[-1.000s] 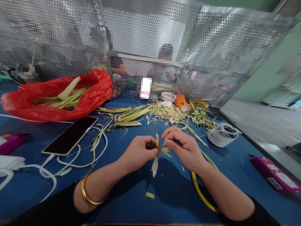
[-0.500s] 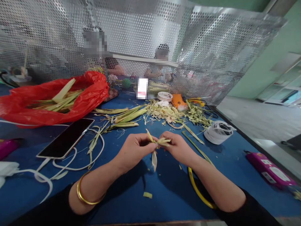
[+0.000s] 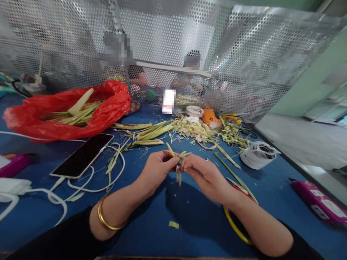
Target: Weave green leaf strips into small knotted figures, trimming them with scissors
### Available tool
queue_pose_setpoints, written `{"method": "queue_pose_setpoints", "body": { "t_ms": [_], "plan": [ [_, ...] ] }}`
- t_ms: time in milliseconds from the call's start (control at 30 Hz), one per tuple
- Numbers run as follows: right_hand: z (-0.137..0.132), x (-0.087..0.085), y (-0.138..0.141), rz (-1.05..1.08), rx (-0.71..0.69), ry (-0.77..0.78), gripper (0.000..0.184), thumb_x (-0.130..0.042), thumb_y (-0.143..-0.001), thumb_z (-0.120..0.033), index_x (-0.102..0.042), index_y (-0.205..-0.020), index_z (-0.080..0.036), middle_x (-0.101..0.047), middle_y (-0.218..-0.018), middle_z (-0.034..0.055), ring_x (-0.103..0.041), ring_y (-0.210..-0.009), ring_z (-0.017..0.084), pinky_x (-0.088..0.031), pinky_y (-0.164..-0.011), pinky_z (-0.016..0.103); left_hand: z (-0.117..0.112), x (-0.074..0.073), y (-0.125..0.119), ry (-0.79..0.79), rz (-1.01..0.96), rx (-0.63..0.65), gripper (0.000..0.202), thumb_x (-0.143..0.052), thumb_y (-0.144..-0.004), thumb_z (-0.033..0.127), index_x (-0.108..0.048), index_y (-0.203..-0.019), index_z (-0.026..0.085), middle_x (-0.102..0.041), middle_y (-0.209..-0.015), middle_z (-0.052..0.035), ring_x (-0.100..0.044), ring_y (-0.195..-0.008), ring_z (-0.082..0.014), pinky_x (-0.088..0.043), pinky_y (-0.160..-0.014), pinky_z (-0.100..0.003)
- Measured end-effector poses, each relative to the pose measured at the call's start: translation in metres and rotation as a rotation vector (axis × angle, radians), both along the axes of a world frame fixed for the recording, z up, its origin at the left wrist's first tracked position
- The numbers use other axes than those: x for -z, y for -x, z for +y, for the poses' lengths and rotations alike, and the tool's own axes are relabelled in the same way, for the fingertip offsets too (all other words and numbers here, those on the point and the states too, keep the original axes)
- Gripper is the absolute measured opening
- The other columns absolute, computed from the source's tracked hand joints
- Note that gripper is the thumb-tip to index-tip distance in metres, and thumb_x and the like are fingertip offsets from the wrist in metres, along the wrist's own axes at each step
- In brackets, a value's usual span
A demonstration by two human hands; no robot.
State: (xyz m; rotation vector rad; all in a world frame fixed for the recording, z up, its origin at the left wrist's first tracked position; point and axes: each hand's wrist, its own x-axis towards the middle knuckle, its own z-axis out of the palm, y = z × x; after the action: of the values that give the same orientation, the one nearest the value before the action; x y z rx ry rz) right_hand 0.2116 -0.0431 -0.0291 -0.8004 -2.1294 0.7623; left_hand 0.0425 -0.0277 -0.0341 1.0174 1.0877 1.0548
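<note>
Between the thumb and fingers of my left hand (image 3: 155, 169) is a small bundle of pale green-yellow leaf strips (image 3: 185, 155). One strip sticks up at its left, several fan out to the right, and a pale pointed piece hangs below. My right hand (image 3: 207, 175) is closed, its thumb and fingertips pinched against the bundle's right side; exactly what they grip there is partly hidden. A cut scrap of leaf (image 3: 174, 225) lies on the blue table (image 3: 151, 238) nearer to me.
Long leaves (image 3: 155, 131) and a heap of shreds (image 3: 196, 130) lie behind my hands. At left are a red plastic bag (image 3: 114, 104) of leaves, a phone (image 3: 82, 157) and white cables. At right: a white tape roll (image 3: 253, 159), a purple device (image 3: 320, 202), yellow-handled tool (image 3: 234, 227).
My right hand has shifted slightly right and its fingers now pinch lower on the bundle, uncovering the fanned strips. The whole view has shifted a little.
</note>
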Motion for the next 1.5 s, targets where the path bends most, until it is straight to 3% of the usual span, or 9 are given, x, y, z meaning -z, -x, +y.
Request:
{"method": "queue_pose_setpoints", "body": {
  "t_ms": [367, 567, 733, 867, 967, 1167, 1367, 1500],
  "plan": [
    [-0.007, -0.007, 0.002, -0.127, -0.065, -0.06, 0.017, -0.037, -0.096, -0.014, -0.046, -0.083, -0.021, -0.051, -0.081, 0.0027, -0.047, -0.075, 0.015, -0.043, -0.071, 0.028, -0.001, 0.0, -0.001, 0.003, 0.014, 0.003, 0.021, -0.073, -0.063, 0.029, -0.07, -0.076, 0.012, -0.069, -0.071, -0.0026, -0.061, -0.063, -0.0134, -0.051, -0.066, -0.027],
    [-0.004, -0.007, -0.001, 0.054, -0.016, -0.012, 0.018, -0.042, -0.096, -0.015, -0.05, -0.081, -0.021, -0.058, -0.087, 0.005, -0.055, -0.081, 0.015, -0.045, -0.074, 0.029, 0.001, -0.001, 0.003, -0.007, 0.097, 0.074, 0.019, -0.074, -0.062, 0.025, -0.067, -0.075, 0.013, -0.064, -0.063, 0.0004, -0.058, -0.056, -0.0111, -0.046, -0.058, -0.023],
    [0.005, -0.011, -0.006, 0.129, 0.129, -0.034, 0.018, -0.053, -0.091, -0.018, -0.056, -0.074, -0.019, -0.06, -0.088, 0.0057, -0.057, -0.087, 0.017, -0.045, -0.079, 0.032, -0.002, 0.003, 0.004, -0.106, 0.17, 0.288, 0.006, -0.067, -0.065, 0.019, -0.065, -0.069, 0.014, -0.062, -0.062, 0.0013, -0.056, -0.057, -0.0108, -0.044, -0.059, -0.023],
    [0.013, -0.004, -0.008, 0.144, 0.176, 0.063, 0.02, -0.055, -0.089, -0.02, -0.056, -0.069, -0.019, -0.06, -0.086, 0.0049, -0.058, -0.086, 0.017, -0.044, -0.078, 0.032, -0.008, 0.004, 0.003, -0.146, 0.2, 0.473, 0.003, -0.065, -0.067, 0.017, -0.064, -0.069, 0.016, -0.062, -0.064, 0.0019, -0.057, -0.06, -0.0118, -0.044, -0.061, -0.024],
    [0.019, 0.004, -0.009, 0.094, 0.206, 0.155, 0.02, -0.055, -0.087, -0.021, -0.056, -0.067, -0.018, -0.06, -0.084, 0.0038, -0.057, -0.08, 0.016, -0.043, -0.074, 0.029, -0.01, 0.0, 0.003, -0.119, 0.111, 0.529, 0.008, -0.069, -0.068, 0.02, -0.063, -0.072, 0.017, -0.063, -0.064, 0.0021, -0.059, -0.061, -0.0124, -0.047, -0.062, -0.025],
    [0.023, 0.014, -0.011, -0.107, 0.281, 0.284, 0.015, -0.057, -0.082, -0.017, -0.06, -0.067, -0.018, -0.054, -0.066, -0.0017, -0.049, -0.063, 0.013, -0.037, -0.058, 0.024, -0.006, -0.006, 0.004, -0.115, 0.053, 0.296, 0.019, -0.073, -0.068, 0.026, -0.069, -0.084, 0.016, -0.07, -0.072, -0.0013, -0.063, -0.063, -0.0135, -0.05, -0.067, -0.027],
    [0.012, 0.006, -0.008, -0.153, 0.202, 0.102, 0.018, -0.052, -0.087, -0.014, -0.054, -0.069, -0.019, -0.053, -0.075, 0.0008, -0.053, -0.068, 0.014, -0.042, -0.064, 0.026, 0.002, -0.001, 0.006, 0.017, -0.044, -0.001, 0.025, -0.078, -0.063, 0.032, -0.071, -0.079, 0.014, -0.07, -0.072, -0.0041, -0.063, -0.066, -0.0147, -0.052, -0.068, -0.028],
    [0.004, 0.002, -0.005, -0.04, 0.122, -0.106, 0.014, -0.049, -0.091, -0.015, -0.055, -0.08, -0.021, -0.059, -0.097, 0.0072, -0.058, -0.088, 0.017, -0.046, -0.08, 0.03, 0.003, 0.001, 0.004, 0.044, -0.045, -0.048, 0.026, -0.078, -0.062, 0.032, -0.07, -0.078, 0.013, -0.07, -0.074, -0.0039, -0.063, -0.068, -0.0144, -0.051, -0.069, -0.026]
  ]
}}
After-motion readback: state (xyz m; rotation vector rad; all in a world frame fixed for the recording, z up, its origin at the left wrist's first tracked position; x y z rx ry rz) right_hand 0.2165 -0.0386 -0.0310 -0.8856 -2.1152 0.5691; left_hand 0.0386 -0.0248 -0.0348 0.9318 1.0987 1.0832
